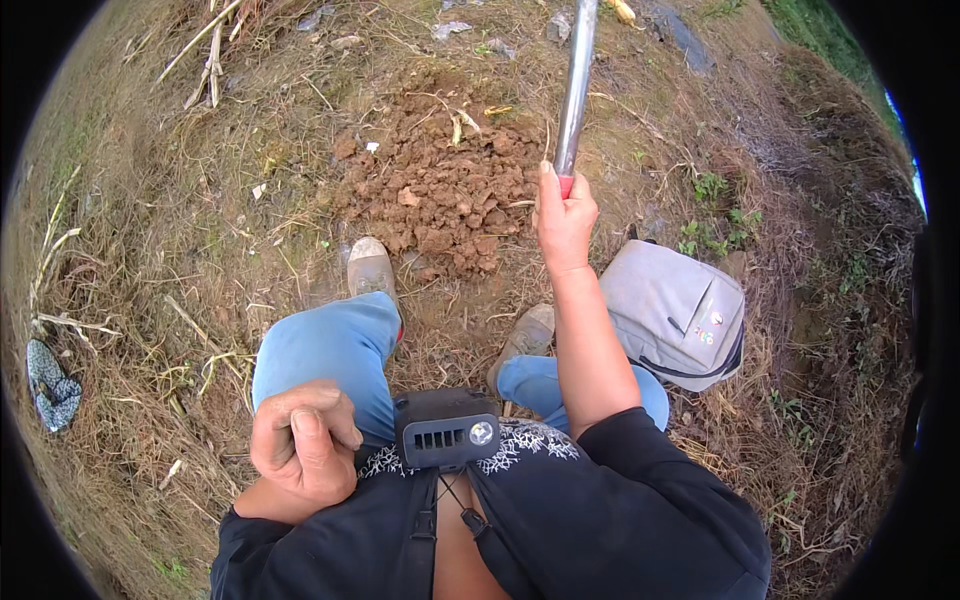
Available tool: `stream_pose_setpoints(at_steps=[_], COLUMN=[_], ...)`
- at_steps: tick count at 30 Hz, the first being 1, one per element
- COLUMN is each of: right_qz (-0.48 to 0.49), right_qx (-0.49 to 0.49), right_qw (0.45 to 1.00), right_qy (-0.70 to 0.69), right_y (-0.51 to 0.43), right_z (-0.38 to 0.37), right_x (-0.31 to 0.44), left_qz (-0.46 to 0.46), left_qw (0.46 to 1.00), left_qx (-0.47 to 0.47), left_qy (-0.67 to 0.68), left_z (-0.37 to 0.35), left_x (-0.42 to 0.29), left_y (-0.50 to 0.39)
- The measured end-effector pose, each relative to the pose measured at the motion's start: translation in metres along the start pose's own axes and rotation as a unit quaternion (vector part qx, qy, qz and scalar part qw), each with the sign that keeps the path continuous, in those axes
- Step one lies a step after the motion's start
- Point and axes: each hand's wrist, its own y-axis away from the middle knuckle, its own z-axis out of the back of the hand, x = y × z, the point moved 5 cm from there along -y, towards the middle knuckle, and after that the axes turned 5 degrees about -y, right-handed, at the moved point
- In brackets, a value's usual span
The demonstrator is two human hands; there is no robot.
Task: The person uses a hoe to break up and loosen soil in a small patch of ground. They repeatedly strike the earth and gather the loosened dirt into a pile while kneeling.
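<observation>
My right hand (pixel 566 223) grips a shiny metal pole (pixel 577 86) at its red lower part (pixel 566 184). The pole slants up and away from me, and its far end runs out of view at the top. My left hand (pixel 306 442) is curled into a loose fist above my left thigh, with nothing visible in it. Before my feet lies a mound of loose, crumbly reddish-brown soil (pixel 450 202), just left of my right hand. Dry stalk pieces (pixel 461 124) rest on its far side.
A grey backpack (pixel 667 307) lies by my right leg. My left shoe (pixel 370 266) touches the near edge of the soil; my right shoe (pixel 529 337) is set back. Dry stalks (pixel 214 64), a patterned cloth (pixel 54 386) and a dark sheet (pixel 682 37) lie around. A black vented device (pixel 448 435) hangs at my chest.
</observation>
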Motion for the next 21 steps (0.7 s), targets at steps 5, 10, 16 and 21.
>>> stream_pose_setpoints(at_steps=[5,10,16,21], right_qz=[0.073,-0.232,-0.236,-0.176], right_qx=[-0.063,0.124,0.142,0.091], right_qw=[0.993,0.944,0.931,0.961], right_qy=[-0.062,0.200,0.238,0.192], right_y=[-0.074,0.003,0.144,0.090], right_z=[-0.014,-0.028,0.013,0.010], right_x=[0.019,-0.130,-0.205,-0.146], left_qz=[0.021,0.008,0.010,0.002], left_qw=[0.998,0.999,1.000,1.000], left_qx=[-0.016,0.004,-0.005,-0.003], left_qy=[-0.064,-0.048,-0.023,0.002], left_z=[-0.003,-0.008,-0.006,-0.004], left_x=[0.003,0.003,0.005,0.005], left_y=[-0.007,-0.008,-0.005,-0.003])
